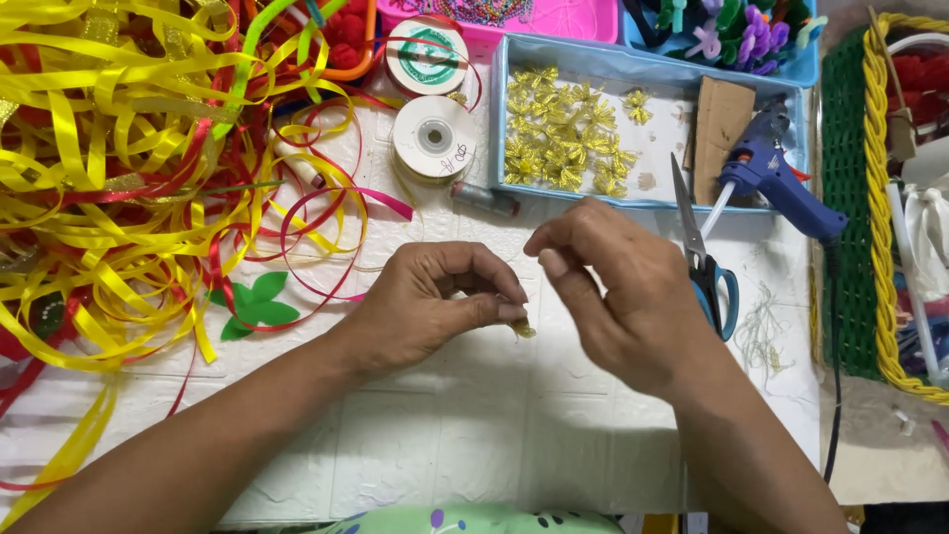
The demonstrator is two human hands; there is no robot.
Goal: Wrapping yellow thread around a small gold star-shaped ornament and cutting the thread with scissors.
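Yellow ribbon tangle (pixel 109 168) fills the upper left; the pale blue tray (pixel 652 193) upper centre keeps gold bows sorted. At centre, left hand (pixel 425 302) pinches a tiny gold piece (pixel 523 329) steady; right hand (pixel 618 292) pinched above it, holding what I cannot tell

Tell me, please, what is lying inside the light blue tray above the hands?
The light blue tray holds many small gold ribbon bows and a piece of brown cardboard. The blue glue gun covers its right corner.
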